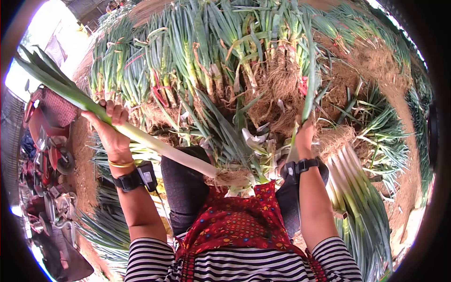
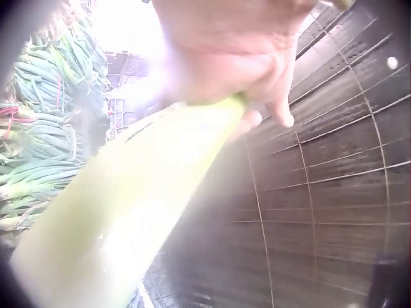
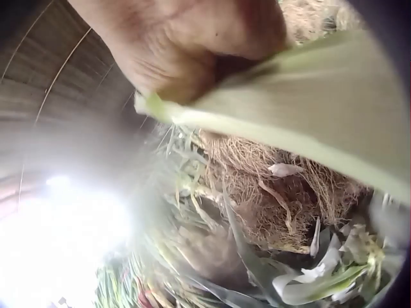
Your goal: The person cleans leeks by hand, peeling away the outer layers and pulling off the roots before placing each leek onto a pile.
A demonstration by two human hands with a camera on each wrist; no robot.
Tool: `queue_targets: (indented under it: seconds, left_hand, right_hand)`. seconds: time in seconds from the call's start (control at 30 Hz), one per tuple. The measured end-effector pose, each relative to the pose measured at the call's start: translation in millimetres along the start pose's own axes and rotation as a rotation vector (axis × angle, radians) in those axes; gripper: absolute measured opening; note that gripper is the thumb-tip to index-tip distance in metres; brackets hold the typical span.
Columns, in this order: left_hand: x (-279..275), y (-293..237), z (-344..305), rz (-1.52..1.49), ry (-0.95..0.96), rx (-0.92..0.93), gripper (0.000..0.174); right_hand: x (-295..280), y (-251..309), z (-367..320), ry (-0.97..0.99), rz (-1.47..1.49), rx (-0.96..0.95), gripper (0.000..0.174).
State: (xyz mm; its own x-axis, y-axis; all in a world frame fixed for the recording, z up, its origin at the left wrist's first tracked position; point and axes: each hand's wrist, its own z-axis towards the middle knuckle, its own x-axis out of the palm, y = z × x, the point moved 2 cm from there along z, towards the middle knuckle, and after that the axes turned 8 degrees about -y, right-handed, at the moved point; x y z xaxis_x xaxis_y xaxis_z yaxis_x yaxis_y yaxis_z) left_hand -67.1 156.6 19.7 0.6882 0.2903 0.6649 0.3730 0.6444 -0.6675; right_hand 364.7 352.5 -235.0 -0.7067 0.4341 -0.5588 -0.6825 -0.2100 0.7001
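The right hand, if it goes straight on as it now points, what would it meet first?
Probably the tangled roots of the leek bundle ahead of the right hand, though depth is unclear in the head view.

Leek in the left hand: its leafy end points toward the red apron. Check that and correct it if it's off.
Wrong end: the head view shows the root end of the leek pointing toward the red apron, while the leafy end angles away to the picture's upper left. The left hand does hold it.
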Motion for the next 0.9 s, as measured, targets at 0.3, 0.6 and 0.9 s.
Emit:
queue_targets:
  seconds: [0.3, 0.6, 0.9]
  left_hand:
    - [29, -16, 4, -0.207, 0.18, -0.071, 0.021]
    - [65, 10, -6, 0.253, -0.433, 0.204, 0.034]
    - [36, 29, -18, -0.135, -0.265, -0.012, 0.021]
  right_hand:
    - [-32, 175, -21, 0.896, 0.206, -0.114, 0.069]
    - [-42, 262, -73, 1.048, 0.594, -0.185, 0.047]
    - [-53, 247, -66, 0.99, 0.65, -0.081, 0.033]
